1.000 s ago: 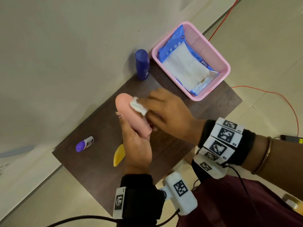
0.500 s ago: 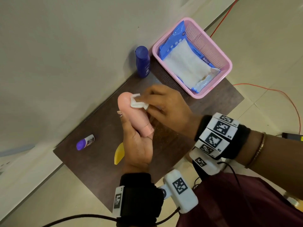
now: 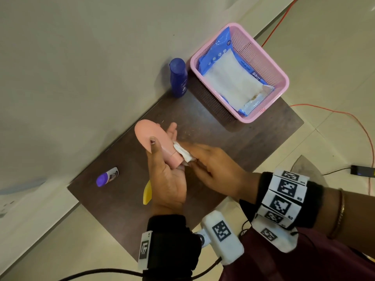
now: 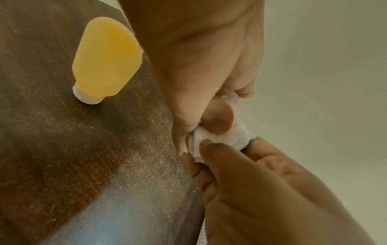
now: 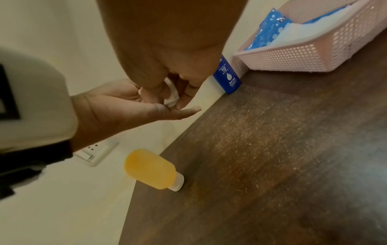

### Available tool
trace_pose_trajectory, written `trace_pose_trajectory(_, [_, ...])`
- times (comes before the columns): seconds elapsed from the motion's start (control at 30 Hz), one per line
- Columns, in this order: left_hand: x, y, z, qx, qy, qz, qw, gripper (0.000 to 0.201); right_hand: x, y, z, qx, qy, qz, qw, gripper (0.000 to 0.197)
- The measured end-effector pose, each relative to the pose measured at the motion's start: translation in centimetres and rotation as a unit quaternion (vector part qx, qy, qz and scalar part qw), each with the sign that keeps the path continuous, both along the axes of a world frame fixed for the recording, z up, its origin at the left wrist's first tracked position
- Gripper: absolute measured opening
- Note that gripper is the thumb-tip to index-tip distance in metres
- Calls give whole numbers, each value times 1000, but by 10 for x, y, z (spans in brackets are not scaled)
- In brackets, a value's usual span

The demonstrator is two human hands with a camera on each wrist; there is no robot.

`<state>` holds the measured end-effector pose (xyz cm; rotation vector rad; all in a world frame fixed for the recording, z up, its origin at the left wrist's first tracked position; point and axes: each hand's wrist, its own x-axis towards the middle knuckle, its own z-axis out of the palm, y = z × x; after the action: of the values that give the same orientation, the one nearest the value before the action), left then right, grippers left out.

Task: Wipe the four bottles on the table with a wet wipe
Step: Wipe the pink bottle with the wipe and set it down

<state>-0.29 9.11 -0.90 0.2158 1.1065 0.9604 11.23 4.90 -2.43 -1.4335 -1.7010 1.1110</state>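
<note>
Held above the dark wooden table (image 3: 253,138) in the left hand (image 3: 168,179), a soft pink plastic bottle (image 3: 154,142), folded white wet wipe (image 3: 182,154) pinched against its cap by the right hand (image 3: 213,169); legible only from the right wrist, "Body Milk" on the upright dark blue bottle (image 5: 227,76); seen whole from the wrist views only, a yellow squeeze bottle (image 4: 104,63).

Matt pink plastic bottle (image 3: 151,141), perforated plastic basket (image 3: 269,63), scuffed wood-grain table (image 3: 253,138).

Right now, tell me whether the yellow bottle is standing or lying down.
Standing, upside down. The yellow bottle rests on its white cap on the table, leaning a little, in both wrist views.
</note>
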Motion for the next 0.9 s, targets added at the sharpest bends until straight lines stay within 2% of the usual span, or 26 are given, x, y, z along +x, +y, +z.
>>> trace_pose_trajectory(0.07, [-1,-1,-2,22,40,-2,999,49,0,0,0,-25,29,-5,999,47])
trace_pose_trajectory(0.17, [-1,-2,-4,50,105,13,993,40,-3,3,2,-70,71,-9,995,42])
trace_pose_trajectory(0.27, [-1,-1,-7,63,157,23,985,31,-7,6,-1,-175,131,-45,975,42])
trace_pose_trajectory(0.37, [1,-2,-10,93,179,-1,979,38,-10,13,-6,-270,216,-94,934,34])
trace_pose_trajectory(0.47, [3,-3,-11,104,179,-17,978,52,-10,21,-6,-355,310,-137,871,34])
trace_pose_trajectory(0.53, [4,-4,-13,104,187,-16,977,53,-9,26,-4,-391,337,-141,845,32])
trace_pose_trajectory(0.77, [4,-6,-11,134,231,-32,963,48,-4,37,0,-425,339,-129,829,31])
trace_pose_trajectory(0.9, [4,-3,-12,120,213,-15,970,47,2,34,4,-419,342,-141,829,33])
